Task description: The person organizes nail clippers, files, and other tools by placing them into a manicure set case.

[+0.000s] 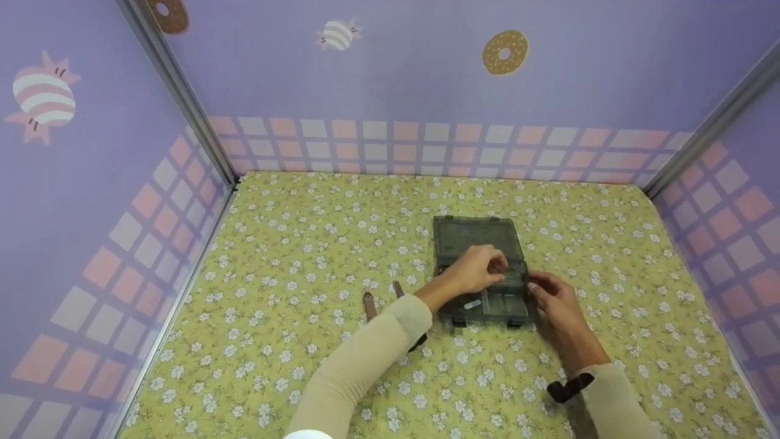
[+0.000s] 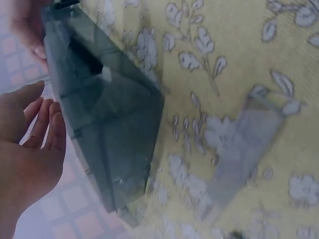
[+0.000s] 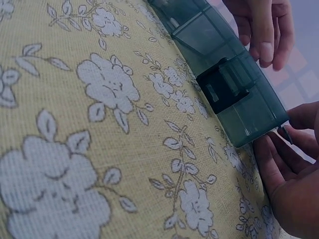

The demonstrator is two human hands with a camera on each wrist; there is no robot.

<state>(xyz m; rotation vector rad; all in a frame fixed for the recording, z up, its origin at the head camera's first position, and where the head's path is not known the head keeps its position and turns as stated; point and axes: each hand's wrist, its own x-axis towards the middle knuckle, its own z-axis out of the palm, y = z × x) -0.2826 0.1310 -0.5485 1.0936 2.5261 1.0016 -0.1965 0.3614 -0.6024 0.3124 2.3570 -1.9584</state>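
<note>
A smoky, see-through compartment box (image 1: 506,311) lies on the flowered cloth with its lid (image 1: 475,235) folded back. My left hand (image 1: 478,268) hovers over the compartments, fingers loosely bent. In the left wrist view that left hand (image 2: 37,134) shows a gap between thumb and fingers, with nothing visible there. At the box's right side, my right hand (image 1: 554,299) grips its edge. The right wrist view has the right hand's thumb above the box corner and its fingers (image 3: 274,162) below. A small white piece (image 1: 472,304) lies inside the box at the front left.
Two narrow brown items (image 1: 369,305) (image 1: 398,289) lie left of the box, partly behind the left forearm. A blurred pale strip (image 2: 241,157) rests on the cloth in the left wrist view. Purple patterned walls (image 1: 414,79) close in the back and both sides.
</note>
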